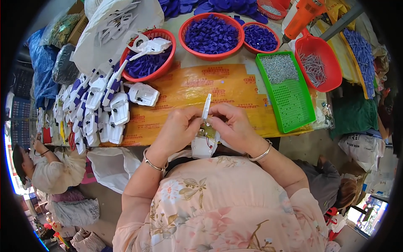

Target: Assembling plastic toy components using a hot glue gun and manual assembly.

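Both your hands are closed on one white toy gun shell (204, 143), held just above the near edge of the surface (189, 90), in front of your chest. Your left hand (178, 130) pinches its left side; your right hand (235, 126) grips the right side, fingertips working at the small green board (208, 133) with thin wires set in the open shell. The white barrel (206, 106) sticks up between your thumbs.

The risk, as I judge it, sits right there: the wires look fine and loose, so a hard push or a twist of the shell could tear one off the board, or pinch it when the halves close. The shell is held over the edge, so any small part that slips would likely fall to your lap or the floor.

Taking the shell as landmark: far left of it lies a pile of finished white-and-blue guns (98, 109). Up and left, a red basket (147, 54) holds blue parts and a white shell. Straight above, a larger red basket (211, 31) is heaped with blue pieces; a smaller one (260, 38) beside it holds the same. To the right, a green tray (287, 90) carries small screws at its far end. Further right, a red scoop (319, 65) holds longer metal pins.
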The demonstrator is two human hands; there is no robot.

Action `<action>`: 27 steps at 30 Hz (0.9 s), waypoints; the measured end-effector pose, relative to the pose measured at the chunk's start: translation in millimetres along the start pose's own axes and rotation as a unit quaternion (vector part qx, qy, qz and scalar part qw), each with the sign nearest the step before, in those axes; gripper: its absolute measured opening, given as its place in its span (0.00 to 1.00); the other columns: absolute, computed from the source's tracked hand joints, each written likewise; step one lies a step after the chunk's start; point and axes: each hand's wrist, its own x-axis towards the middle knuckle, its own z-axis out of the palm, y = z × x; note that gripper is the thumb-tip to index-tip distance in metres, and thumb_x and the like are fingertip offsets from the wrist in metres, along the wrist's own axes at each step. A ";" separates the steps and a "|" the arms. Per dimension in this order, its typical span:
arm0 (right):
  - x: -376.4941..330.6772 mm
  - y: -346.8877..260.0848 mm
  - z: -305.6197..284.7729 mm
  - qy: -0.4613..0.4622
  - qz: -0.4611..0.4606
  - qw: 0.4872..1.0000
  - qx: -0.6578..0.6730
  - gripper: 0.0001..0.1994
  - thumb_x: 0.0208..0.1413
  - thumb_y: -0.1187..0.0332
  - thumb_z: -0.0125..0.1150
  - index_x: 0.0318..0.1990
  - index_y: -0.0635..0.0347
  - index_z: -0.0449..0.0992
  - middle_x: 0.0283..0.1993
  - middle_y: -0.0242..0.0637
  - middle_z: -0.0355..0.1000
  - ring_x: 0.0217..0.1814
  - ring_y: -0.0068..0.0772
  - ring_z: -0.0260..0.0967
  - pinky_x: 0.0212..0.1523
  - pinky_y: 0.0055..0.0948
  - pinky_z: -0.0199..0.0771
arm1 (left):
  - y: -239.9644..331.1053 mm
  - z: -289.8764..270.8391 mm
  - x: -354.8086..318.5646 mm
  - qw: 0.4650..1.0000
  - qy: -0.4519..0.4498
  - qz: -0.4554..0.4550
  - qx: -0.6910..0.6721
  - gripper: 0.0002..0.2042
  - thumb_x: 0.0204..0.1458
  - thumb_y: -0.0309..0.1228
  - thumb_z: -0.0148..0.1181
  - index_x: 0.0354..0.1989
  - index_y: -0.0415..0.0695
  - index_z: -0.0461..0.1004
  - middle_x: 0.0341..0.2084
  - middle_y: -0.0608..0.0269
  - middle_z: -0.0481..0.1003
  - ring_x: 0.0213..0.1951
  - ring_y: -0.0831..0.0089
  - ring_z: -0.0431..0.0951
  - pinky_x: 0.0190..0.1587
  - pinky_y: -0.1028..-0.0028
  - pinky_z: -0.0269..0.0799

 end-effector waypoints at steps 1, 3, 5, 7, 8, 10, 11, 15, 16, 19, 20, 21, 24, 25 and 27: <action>0.1 0.5 0.2 0.000 -0.008 1.000 -0.005 0.07 0.53 0.76 0.56 0.39 0.67 0.74 0.34 0.35 0.71 0.34 0.20 0.67 0.34 0.21 0.68 | -0.6 -0.1 0.2 1.000 -0.001 0.000 0.000 0.07 0.46 0.21 0.52 0.32 0.34 0.75 0.20 0.48 0.74 0.21 0.61 0.75 0.26 0.70 0.68; 0.5 0.0 0.6 0.000 -0.005 1.000 -0.009 0.07 0.52 0.76 0.56 0.39 0.67 0.74 0.34 0.35 0.71 0.34 0.20 0.67 0.34 0.21 0.68 | -2.1 -0.4 0.2 1.000 -0.006 0.004 0.004 0.07 0.48 0.19 0.53 0.34 0.34 0.76 0.19 0.64 0.74 0.23 0.83 0.70 0.27 0.79 0.67; 0.9 0.3 2.8 -0.002 -0.001 1.000 -0.012 0.07 0.52 0.76 0.56 0.38 0.67 0.74 0.33 0.35 0.71 0.34 0.20 0.67 0.34 0.21 0.68 | -2.0 0.5 -0.1 1.000 0.002 0.004 -0.006 0.07 0.47 0.20 0.53 0.32 0.34 0.76 0.19 0.57 0.74 0.21 0.75 0.72 0.26 0.75 0.67; 2.9 1.2 6.0 0.032 -0.021 0.999 0.005 0.05 0.48 0.77 0.57 0.34 0.67 0.74 0.28 0.43 0.71 0.29 0.35 0.69 0.30 0.29 0.67 | -2.4 0.8 0.2 1.000 0.012 0.005 -0.016 0.06 0.46 0.20 0.52 0.31 0.34 0.76 0.18 0.50 0.73 0.20 0.66 0.73 0.25 0.71 0.67; 3.4 2.5 5.3 0.031 -0.021 0.999 0.006 0.05 0.48 0.77 0.57 0.34 0.67 0.74 0.28 0.43 0.71 0.29 0.35 0.69 0.30 0.29 0.67 | -4.5 1.1 0.0 1.000 0.014 0.000 -0.017 0.06 0.46 0.20 0.52 0.30 0.34 0.76 0.18 0.51 0.73 0.19 0.68 0.73 0.25 0.72 0.67; 4.3 4.6 1.7 -0.010 0.002 1.000 -0.019 0.07 0.52 0.76 0.56 0.38 0.67 0.74 0.33 0.35 0.71 0.34 0.21 0.67 0.34 0.22 0.68 | -8.5 2.0 0.8 1.000 0.018 -0.005 -0.018 0.06 0.46 0.20 0.52 0.30 0.34 0.76 0.17 0.51 0.73 0.19 0.70 0.72 0.24 0.73 0.66; 5.5 3.9 1.3 -0.011 0.001 1.000 -0.019 0.07 0.52 0.76 0.56 0.38 0.67 0.74 0.33 0.35 0.71 0.34 0.21 0.67 0.34 0.22 0.68 | -10.4 2.3 1.6 0.999 0.022 -0.009 -0.031 0.06 0.45 0.20 0.53 0.29 0.34 0.75 0.17 0.52 0.72 0.19 0.71 0.71 0.24 0.73 0.66; 5.9 -0.3 -2.7 -0.015 0.015 1.000 0.002 0.06 0.52 0.77 0.55 0.38 0.67 0.74 0.32 0.35 0.71 0.33 0.21 0.67 0.34 0.22 0.68 | -11.9 1.2 9.3 0.999 -0.010 0.004 -0.030 0.05 0.45 0.21 0.53 0.28 0.34 0.74 0.17 0.55 0.73 0.21 0.73 0.71 0.25 0.73 0.66; 5.2 -0.5 -5.6 -0.010 0.028 0.999 0.029 0.06 0.52 0.77 0.55 0.38 0.66 0.75 0.32 0.35 0.71 0.33 0.21 0.68 0.34 0.22 0.69 | -9.6 1.8 12.0 1.000 -0.015 0.001 -0.026 0.05 0.45 0.22 0.53 0.28 0.34 0.74 0.18 0.56 0.73 0.21 0.73 0.71 0.25 0.73 0.66; 4.4 17.3 -1.3 0.001 -0.005 0.998 -0.064 0.07 0.52 0.74 0.56 0.37 0.64 0.75 0.34 0.38 0.72 0.37 0.30 0.69 0.39 0.29 0.69 | -17.9 2.3 11.2 0.999 -0.034 -0.030 -0.007 0.06 0.46 0.25 0.55 0.29 0.36 0.75 0.20 0.59 0.74 0.24 0.76 0.72 0.26 0.75 0.67; 5.6 14.0 -2.8 -0.023 -0.007 0.998 -0.060 0.07 0.53 0.72 0.56 0.38 0.63 0.75 0.34 0.41 0.72 0.39 0.36 0.69 0.40 0.32 0.68 | -18.5 2.9 10.7 0.997 -0.028 -0.067 -0.031 0.06 0.45 0.25 0.55 0.29 0.36 0.76 0.18 0.64 0.74 0.23 0.79 0.71 0.26 0.77 0.67; 2.9 10.7 -1.8 0.006 -0.048 0.993 -0.104 0.07 0.53 0.72 0.56 0.38 0.63 0.75 0.34 0.43 0.71 0.39 0.38 0.69 0.39 0.33 0.68 | -17.5 0.2 8.0 0.995 -0.018 -0.087 -0.047 0.05 0.45 0.24 0.56 0.28 0.35 0.76 0.16 0.68 0.73 0.20 0.82 0.69 0.23 0.79 0.66; -18.1 -7.5 -20.2 0.097 -0.095 0.976 -0.171 0.07 0.52 0.71 0.57 0.36 0.64 0.74 0.34 0.46 0.71 0.38 0.45 0.69 0.37 0.35 0.68 | -27.0 0.9 5.9 0.979 0.027 -0.147 -0.138 0.04 0.46 0.22 0.56 0.26 0.34 0.77 0.14 0.68 0.71 0.16 0.86 0.65 0.16 0.82 0.58; -25.2 -9.9 -31.2 0.175 -0.148 0.958 -0.171 0.05 0.53 0.72 0.56 0.34 0.65 0.74 0.30 0.42 0.71 0.31 0.36 0.69 0.32 0.29 0.67 | -30.1 -0.2 8.2 0.978 0.030 -0.134 -0.158 0.04 0.45 0.21 0.57 0.26 0.34 0.76 0.15 0.69 0.71 0.16 0.86 0.66 0.17 0.82 0.58; -44.6 -21.2 -63.3 0.315 -0.109 0.934 -0.131 0.04 0.54 0.73 0.55 0.33 0.64 0.72 0.26 0.39 0.69 0.26 0.27 0.67 0.26 0.27 0.66 | -41.4 4.1 13.2 0.976 0.051 -0.105 -0.186 0.03 0.45 0.20 0.57 0.26 0.33 0.76 0.17 0.70 0.72 0.16 0.86 0.66 0.17 0.83 0.57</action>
